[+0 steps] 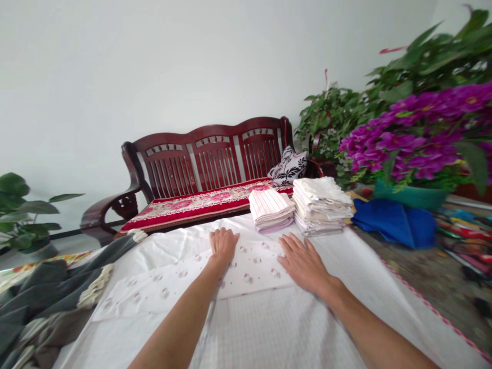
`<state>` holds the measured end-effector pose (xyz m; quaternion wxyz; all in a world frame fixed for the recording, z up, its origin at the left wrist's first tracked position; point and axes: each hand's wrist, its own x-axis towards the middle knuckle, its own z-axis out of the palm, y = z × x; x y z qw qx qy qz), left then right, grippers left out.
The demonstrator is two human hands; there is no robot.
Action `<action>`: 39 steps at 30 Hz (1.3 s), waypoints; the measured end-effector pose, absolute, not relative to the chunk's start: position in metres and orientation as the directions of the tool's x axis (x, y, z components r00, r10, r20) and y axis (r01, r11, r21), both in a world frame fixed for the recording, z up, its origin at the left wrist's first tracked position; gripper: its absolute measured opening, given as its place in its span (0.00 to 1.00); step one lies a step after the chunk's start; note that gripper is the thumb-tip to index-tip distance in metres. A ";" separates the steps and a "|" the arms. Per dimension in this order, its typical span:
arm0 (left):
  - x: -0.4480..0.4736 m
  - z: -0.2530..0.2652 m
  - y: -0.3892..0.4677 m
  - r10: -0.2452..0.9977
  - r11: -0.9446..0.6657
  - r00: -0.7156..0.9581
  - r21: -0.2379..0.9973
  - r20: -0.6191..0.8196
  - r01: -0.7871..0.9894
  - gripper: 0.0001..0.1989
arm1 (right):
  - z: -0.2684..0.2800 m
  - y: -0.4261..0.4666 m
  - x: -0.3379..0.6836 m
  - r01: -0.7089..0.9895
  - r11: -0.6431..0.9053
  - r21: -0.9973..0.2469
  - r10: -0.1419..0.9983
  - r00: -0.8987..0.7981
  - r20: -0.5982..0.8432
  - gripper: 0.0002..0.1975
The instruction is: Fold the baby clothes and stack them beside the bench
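Note:
A white cloth printed with small figures (257,265) lies spread in a long strip across the white-covered surface. My left hand (223,245) rests at its far edge, fingers slightly bent and thumb held apart. Flat on the cloth's right end is my right hand (303,261), with its fingers spread. Just beyond my hands stand two piles of folded fabric: a lower one topped by a striped cloth (271,205) and a taller stack of whitish cloths (322,200). Nearer to me, a pale checked cloth (269,328) stretches between my forearms.
Dark grey fabric with cream tassels (42,292) is heaped at the left. A wooden bench (207,154) with a red floral cover and a patterned cushion (288,166) stands behind. To the right are purple flowers (418,130), a blue cloth (395,223) and assorted floor items.

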<state>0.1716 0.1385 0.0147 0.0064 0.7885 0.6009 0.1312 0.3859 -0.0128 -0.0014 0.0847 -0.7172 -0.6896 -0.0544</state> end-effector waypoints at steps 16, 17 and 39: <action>0.097 -0.011 0.106 0.657 -0.749 0.737 0.022 0.157 0.663 0.31 | -0.005 -0.010 0.389 1.000 -0.024 -0.012 0.975 0.026 0.220 0.31; 0.085 -0.010 0.108 0.685 -0.723 0.714 0.013 0.145 0.691 0.31 | -0.007 -0.009 0.390 1.000 -0.016 -0.008 0.973 0.018 0.229 0.31; -0.146 0.010 0.073 0.977 0.156 -0.173 0.133 0.123 0.979 0.23 | -0.038 0.010 0.422 0.997 0.082 0.012 0.960 -0.083 0.267 0.32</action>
